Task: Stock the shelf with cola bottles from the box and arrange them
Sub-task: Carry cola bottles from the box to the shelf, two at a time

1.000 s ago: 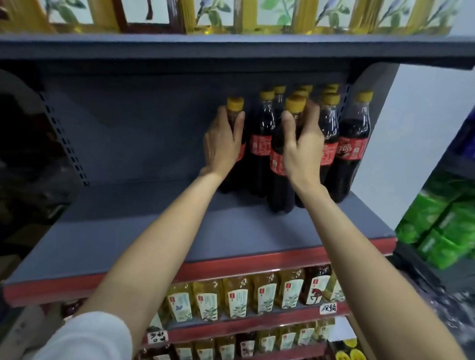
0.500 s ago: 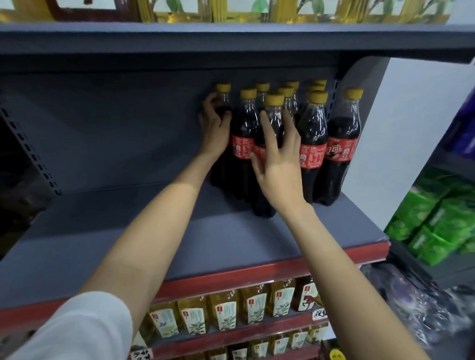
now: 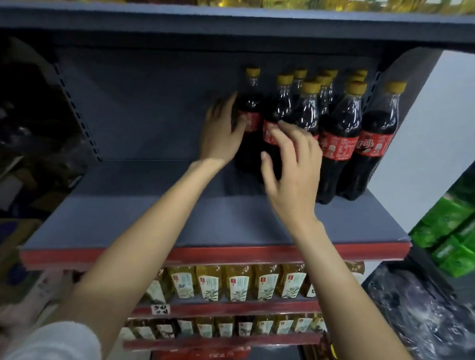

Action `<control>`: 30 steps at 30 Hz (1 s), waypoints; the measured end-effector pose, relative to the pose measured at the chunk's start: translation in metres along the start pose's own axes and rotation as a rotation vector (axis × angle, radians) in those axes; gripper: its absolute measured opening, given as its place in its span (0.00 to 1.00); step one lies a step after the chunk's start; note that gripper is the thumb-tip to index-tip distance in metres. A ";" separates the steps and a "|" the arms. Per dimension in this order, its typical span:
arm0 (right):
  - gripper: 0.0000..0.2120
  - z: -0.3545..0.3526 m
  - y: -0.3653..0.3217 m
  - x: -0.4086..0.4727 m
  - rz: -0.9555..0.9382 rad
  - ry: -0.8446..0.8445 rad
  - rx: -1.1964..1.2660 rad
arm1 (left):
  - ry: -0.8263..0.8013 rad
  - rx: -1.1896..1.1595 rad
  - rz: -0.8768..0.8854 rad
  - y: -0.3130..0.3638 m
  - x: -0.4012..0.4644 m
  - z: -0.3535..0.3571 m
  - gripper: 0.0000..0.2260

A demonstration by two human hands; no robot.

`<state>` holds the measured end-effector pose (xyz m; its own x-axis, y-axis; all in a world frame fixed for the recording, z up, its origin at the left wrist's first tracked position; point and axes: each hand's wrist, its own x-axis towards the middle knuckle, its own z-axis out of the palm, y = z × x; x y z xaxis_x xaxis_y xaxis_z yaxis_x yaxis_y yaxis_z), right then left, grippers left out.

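Several cola bottles point(image 3: 340, 140) with yellow caps and red labels stand grouped at the right back of the grey shelf point(image 3: 148, 225). My left hand point(image 3: 222, 130) rests against the left side of the leftmost bottle point(image 3: 252, 107), fingers pointing up along it and thumb near its label. My right hand point(image 3: 293, 165) hovers in front of the front-row bottle point(image 3: 306, 112) with fingers spread and loose, holding nothing; its fingertips are close to a red label. The hand hides the lower half of that bottle.
The shelf's left half is bare grey board with a red front edge. The shelf above point(image 3: 236, 21) hangs low over the bottle caps. Yellow drink bottles point(image 3: 238, 285) fill the lower shelves. Green packs point(image 3: 455, 236) sit at the right, and a white panel point(image 3: 434, 133) stands beside the bottles.
My right hand has let go of the front bottle and drawn back with fingers spread. My left hand has loosened its hold and slid lower along the leftmost bottle.
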<state>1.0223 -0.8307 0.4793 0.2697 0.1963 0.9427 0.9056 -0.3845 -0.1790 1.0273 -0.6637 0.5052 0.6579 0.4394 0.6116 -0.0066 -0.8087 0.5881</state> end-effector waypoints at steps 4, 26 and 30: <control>0.10 -0.001 -0.051 -0.010 -0.002 0.117 0.187 | 0.194 0.026 0.135 0.010 -0.066 -0.062 0.18; 0.14 0.156 -0.474 -0.296 0.054 -1.300 0.638 | -0.017 0.475 -0.734 -0.243 -0.543 -0.452 0.17; 0.16 0.207 -0.545 -0.318 0.037 -1.443 0.645 | -0.010 0.429 -0.918 -0.314 -0.586 -0.496 0.14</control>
<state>0.5107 -0.4967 0.2190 0.0254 0.9985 -0.0475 0.7714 -0.0498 -0.6344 0.2708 -0.4730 0.2244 0.2789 0.9602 0.0127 0.7748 -0.2328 0.5877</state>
